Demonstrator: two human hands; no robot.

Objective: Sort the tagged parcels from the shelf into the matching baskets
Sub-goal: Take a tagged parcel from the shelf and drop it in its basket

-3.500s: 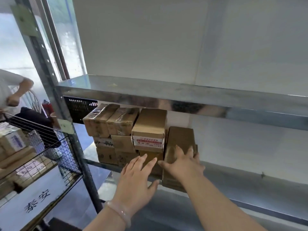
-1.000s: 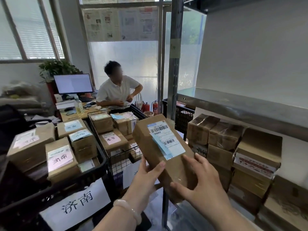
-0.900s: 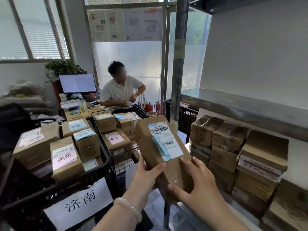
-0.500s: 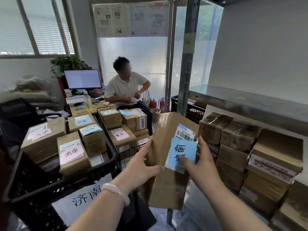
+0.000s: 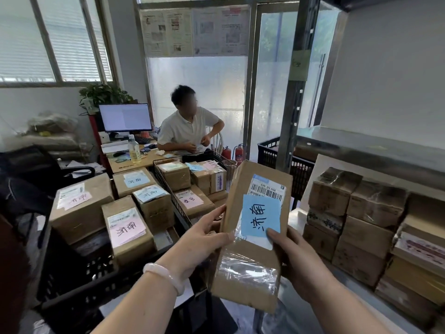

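Left grip [image 5: 202,239] and right grip [image 5: 296,259] clasp the parcel [image 5: 248,280], blue tag [image 5: 261,216] turned up for reading; next it likely goes into the black basket [image 5: 72,297] beside like-tagged boxes [image 5: 130,251].

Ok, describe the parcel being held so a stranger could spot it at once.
Start at the metal shelf on the right with its stacked brown boxes. Just left of it, the left hand and right hand hold up a long, flat parcel. Unlike those boxes, it shows a blue handwritten tag.

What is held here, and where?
A flat cardboard parcel: left hand grips its left edge, right hand its right edge, thumb on the blue tag.
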